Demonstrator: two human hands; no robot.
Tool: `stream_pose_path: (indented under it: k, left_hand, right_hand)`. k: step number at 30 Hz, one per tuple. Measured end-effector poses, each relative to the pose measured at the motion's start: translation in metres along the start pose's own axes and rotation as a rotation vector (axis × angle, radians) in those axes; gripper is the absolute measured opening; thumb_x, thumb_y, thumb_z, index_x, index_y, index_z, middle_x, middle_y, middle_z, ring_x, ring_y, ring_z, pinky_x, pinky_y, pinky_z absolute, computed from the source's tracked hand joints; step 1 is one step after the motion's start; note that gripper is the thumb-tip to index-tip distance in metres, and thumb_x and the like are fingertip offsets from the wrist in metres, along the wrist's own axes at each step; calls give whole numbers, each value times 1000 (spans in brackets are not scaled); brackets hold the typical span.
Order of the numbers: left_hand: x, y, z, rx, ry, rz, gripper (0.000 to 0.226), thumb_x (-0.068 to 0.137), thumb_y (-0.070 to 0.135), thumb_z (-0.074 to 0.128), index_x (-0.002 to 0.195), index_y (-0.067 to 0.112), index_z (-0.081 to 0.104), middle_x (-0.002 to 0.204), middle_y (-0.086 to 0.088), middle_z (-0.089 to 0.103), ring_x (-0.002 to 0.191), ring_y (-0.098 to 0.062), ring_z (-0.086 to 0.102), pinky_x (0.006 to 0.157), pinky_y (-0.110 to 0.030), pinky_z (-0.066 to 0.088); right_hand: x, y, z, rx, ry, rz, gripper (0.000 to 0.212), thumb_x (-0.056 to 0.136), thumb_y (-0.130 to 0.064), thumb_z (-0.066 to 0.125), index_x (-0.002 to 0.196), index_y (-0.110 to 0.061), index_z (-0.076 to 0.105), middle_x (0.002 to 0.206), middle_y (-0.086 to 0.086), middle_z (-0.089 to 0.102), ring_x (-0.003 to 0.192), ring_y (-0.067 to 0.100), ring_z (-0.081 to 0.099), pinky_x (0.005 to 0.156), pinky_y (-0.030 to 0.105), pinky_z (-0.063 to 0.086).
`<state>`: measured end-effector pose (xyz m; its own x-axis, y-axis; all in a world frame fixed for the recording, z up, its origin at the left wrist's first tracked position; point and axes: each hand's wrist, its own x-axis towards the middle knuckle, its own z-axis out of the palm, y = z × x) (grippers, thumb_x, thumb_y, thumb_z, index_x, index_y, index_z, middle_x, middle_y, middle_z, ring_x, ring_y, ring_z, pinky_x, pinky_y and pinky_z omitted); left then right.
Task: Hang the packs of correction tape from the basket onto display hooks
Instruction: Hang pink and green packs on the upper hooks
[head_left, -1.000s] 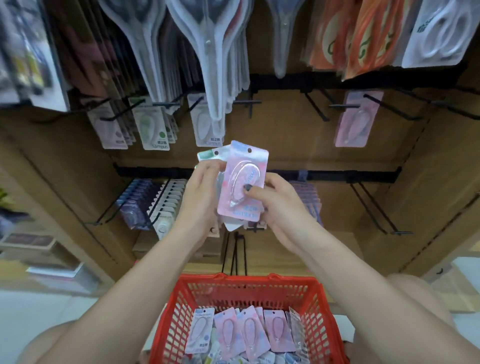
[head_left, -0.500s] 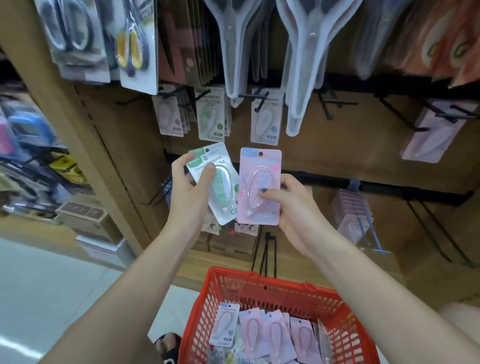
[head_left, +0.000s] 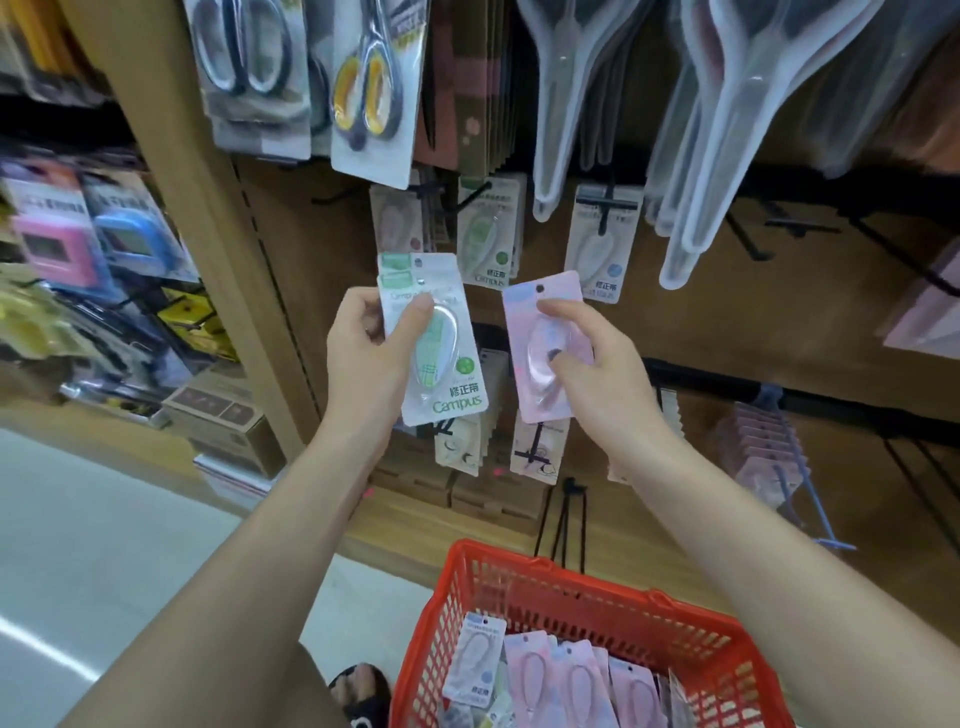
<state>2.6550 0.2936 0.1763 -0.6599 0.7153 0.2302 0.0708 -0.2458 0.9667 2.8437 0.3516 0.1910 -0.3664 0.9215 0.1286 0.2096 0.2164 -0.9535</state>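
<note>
My left hand (head_left: 366, 345) grips green correction tape packs (head_left: 441, 358), a second one showing behind the front pack's top edge. My right hand (head_left: 597, 364) pinches a pink correction tape pack (head_left: 540, 332), held upright to the right of the green ones and apart from them. Both are raised in front of the wooden display wall. On hooks behind hang a pink pack (head_left: 397, 226), a green pack (head_left: 488, 234) and a blue pack (head_left: 602, 244). A red basket (head_left: 550, 587) below holds several more packs (head_left: 576, 680), mostly pink.
Scissors packs (head_left: 371, 88) and clear plastic sleeves (head_left: 727, 119) hang on the row above. Black hooks (head_left: 893, 254) stick out bare at the right. More goods hang on a lower row (head_left: 769, 457). A wooden post (head_left: 223, 249) divides off the left shelves; cardboard boxes (head_left: 228, 421) sit by the floor.
My hands have drawn apart, separating the pink pack from the green ones. The view has swung left and closer to the hooks.
</note>
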Motion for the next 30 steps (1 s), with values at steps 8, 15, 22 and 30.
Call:
stream_pose_path:
  k: [8, 15, 22, 30]
  left_hand:
    - [13, 15, 8, 68, -112, 194, 20, 100, 21, 69, 108, 4, 63, 102, 3, 76, 93, -8, 75, 69, -19, 56]
    - [18, 13, 6, 58, -140, 172, 18, 100, 19, 68, 115, 9, 65, 108, 3, 76, 97, -8, 75, 73, -21, 59]
    - [20, 11, -3, 36, -169, 149, 19, 101, 14, 67, 119, 10, 64, 115, 2, 76, 104, -11, 74, 80, -26, 61]
    - [16, 12, -9, 53, -191, 189, 22, 100, 13, 68, 120, 19, 63, 120, 8, 74, 108, -6, 72, 80, -22, 59]
  right_hand:
    - [11, -8, 25, 91, -134, 124, 35, 105, -35, 46, 126, -35, 74, 133, -16, 69, 129, 5, 56, 117, 38, 40]
    - [17, -10, 38, 89, -106, -65, 20, 104, -34, 63, 111, -19, 73, 106, -4, 78, 95, 6, 75, 80, 26, 59]
    - [21, -11, 47, 142, -145, -22, 22, 106, -34, 59, 107, -20, 75, 98, -11, 77, 94, 4, 73, 77, 24, 58]
    - [16, -9, 53, 235, -196, -38, 12, 102, -25, 66, 110, -32, 72, 114, -9, 77, 109, 10, 73, 91, 39, 63]
